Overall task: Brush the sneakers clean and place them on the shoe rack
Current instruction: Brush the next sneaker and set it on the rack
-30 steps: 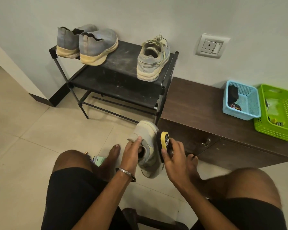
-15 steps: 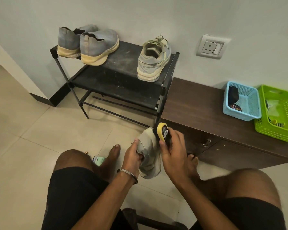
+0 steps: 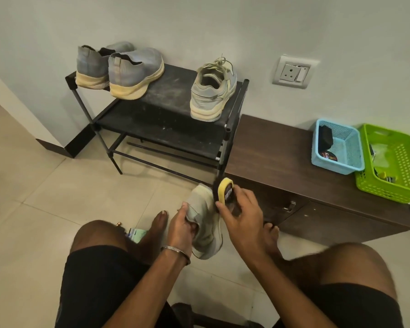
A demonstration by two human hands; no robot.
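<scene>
Our left hand (image 3: pixel 182 223) grips the sneaker (image 3: pixel 205 221), toe pointing away toward the rack (image 3: pixel 166 110), while our right hand (image 3: pixel 238 209) holds the brush (image 3: pixel 224 191) against its far end.

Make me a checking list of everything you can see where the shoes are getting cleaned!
Surface: tiled floor, bare feet on it.
Job's things: left hand holds beige sneaker; right hand holds yellow brush at its toe. Shoe rack carries matching sneaker and grey pair.
Clutter: blue basket, green basket on brown cabinet.
Fingers: curled round sneaker and brush.
Cables: nothing seen.
Surroundings: wall socket.
</scene>
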